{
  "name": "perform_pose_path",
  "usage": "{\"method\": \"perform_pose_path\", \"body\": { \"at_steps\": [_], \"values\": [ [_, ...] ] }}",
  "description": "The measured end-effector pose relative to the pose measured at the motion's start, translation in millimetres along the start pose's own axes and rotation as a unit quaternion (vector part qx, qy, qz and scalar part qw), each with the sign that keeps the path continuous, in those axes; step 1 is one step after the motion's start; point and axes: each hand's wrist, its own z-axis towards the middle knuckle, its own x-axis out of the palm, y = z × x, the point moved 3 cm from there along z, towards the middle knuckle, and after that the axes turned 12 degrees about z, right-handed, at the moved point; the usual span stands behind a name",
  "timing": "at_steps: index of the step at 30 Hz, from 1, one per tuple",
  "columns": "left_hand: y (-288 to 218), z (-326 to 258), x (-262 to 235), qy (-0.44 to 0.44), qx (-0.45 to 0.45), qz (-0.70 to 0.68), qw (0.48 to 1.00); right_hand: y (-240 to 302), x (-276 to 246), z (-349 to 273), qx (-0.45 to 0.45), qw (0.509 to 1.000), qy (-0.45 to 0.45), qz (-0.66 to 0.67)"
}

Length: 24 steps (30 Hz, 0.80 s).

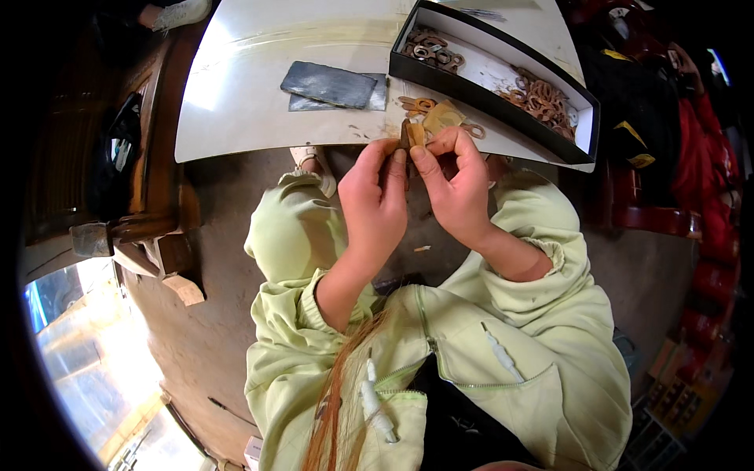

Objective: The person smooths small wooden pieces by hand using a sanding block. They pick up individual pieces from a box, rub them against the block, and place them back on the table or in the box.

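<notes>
Just off the table's near edge, my two hands meet with their thumbs and fingertips almost touching. My left hand (378, 192) pinches a small dark brown piece (405, 135), possibly wood or leather. In my right hand (458, 187) a small tan strip (417, 135), like folded sandpaper, is pressed against that brown piece. Fingers cover most of both. Right behind them on the table lie a creased tan sheet (444, 115) and several small brown loop-shaped pieces (422, 104).
A long black box (496, 100) with a white inside holds heaps of brown loop-shaped pieces (542, 102). Left of it, a dark grey slab (328, 84) rests on a grey sheet (381, 96) on the white table (236, 118). Wooden furniture (149, 188) stands to the left.
</notes>
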Motion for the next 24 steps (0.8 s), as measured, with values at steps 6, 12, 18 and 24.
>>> {"method": "perform_pose_path", "body": {
  "at_steps": [6,12,18,24],
  "values": [
    [-0.7,-2.2,4.7,0.021,0.008,0.014,1.0,-1.8,-2.7,2.7,-0.018,1.0,-0.013,-0.01],
    [2.5,-7.6,8.9,0.015,0.016,0.003,1.0,7.4,-3.6,8.3,0.002,1.0,-0.016,-0.015],
    [2.8,-8.8,8.3,0.023,0.035,0.016,0.999,5.9,-2.7,10.4,0.003,1.0,-0.023,0.004],
    [4.9,-3.4,3.2,0.0,0.013,-0.006,1.0,2.7,0.7,3.7,-0.03,0.999,-0.001,-0.037]
  ]
}}
